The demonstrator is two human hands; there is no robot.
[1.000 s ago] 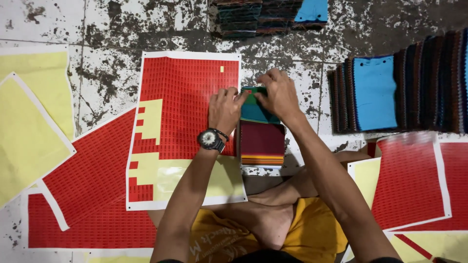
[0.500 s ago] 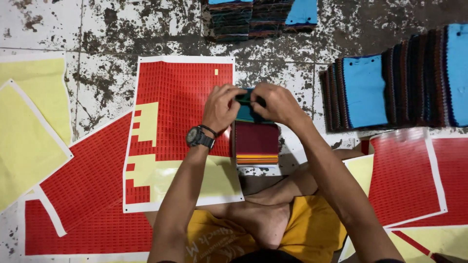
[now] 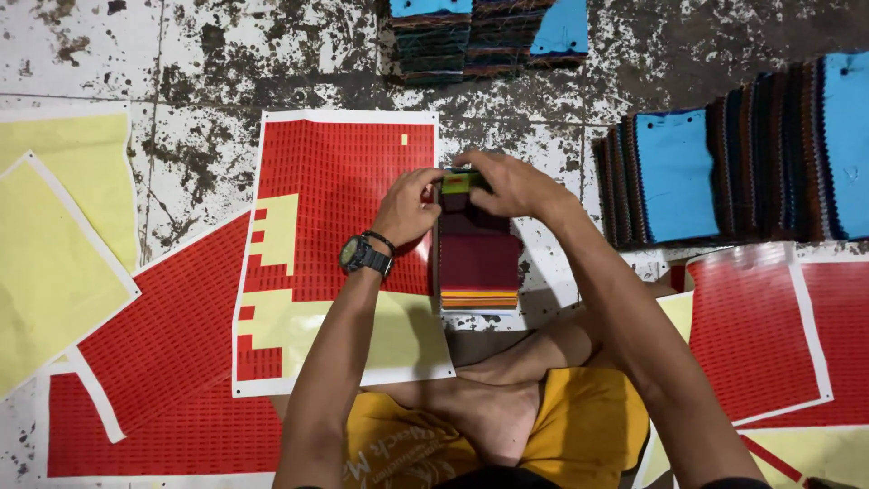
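Hands — 2: left hand (image 3: 409, 206) and right hand (image 3: 509, 184), fingers pinching 1 green swatch (image 3: 457, 182) atop 1 swatch stack (image 3: 478, 263).

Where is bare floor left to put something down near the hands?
Bare floor lies above the red sticker sheet, and between the swatch stack and the row of blue-topped swatches. It is crowded under both hands and along the left, where yellow sheets overlap.

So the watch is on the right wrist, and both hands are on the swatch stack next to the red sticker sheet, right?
Not quite. The head view shows the watch on the left wrist, not the right. The rest holds: the left hand and right hand are both on the swatch stack, which lies next to the red sticker sheet.
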